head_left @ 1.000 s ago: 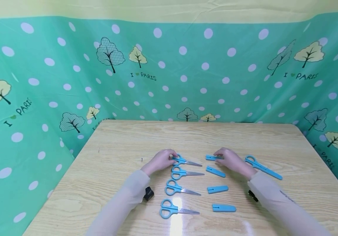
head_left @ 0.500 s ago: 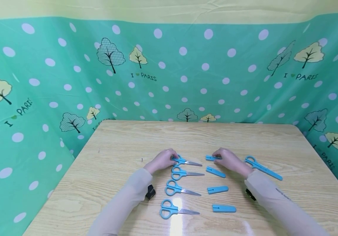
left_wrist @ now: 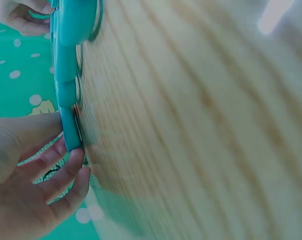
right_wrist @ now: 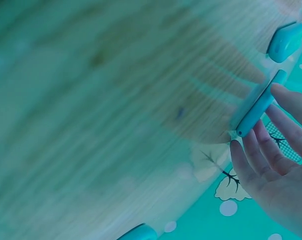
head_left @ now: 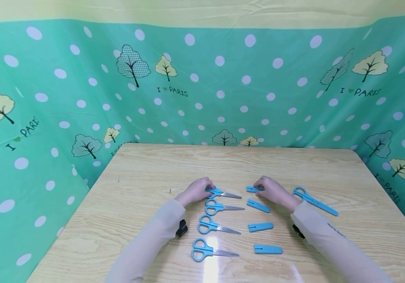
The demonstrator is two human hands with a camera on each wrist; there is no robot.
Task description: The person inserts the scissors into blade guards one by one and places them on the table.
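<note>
My left hand (head_left: 196, 191) is at the farthest of several blue-handled scissors (head_left: 217, 192), its thumb and fingers pinching the handle loops. In the left wrist view the thumb and fingertips meet the edge of that handle (left_wrist: 70, 131). Its bare blade points right, toward my right hand (head_left: 275, 192). That hand pinches the farthest blue blade cover (head_left: 251, 189), whose right part the fingers hide. Close up in the right wrist view, the thumb lies on the cover (right_wrist: 258, 110) and the fingers are along its far side. Cover and blade tip stand apart, roughly in line.
Nearer me, more uncovered scissors (head_left: 207, 225) lie in a column, with matching blue covers (head_left: 260, 227) to their right. Scissors in a cover (head_left: 316, 201) lie right of my right wrist. The wooden table (head_left: 146, 169) ends at a green dotted curtain (head_left: 220, 106).
Both hands stay at the same scissors and cover, with only slight shifts of the wrists and forearms. The scissors and covers lie nearly where they were.
</note>
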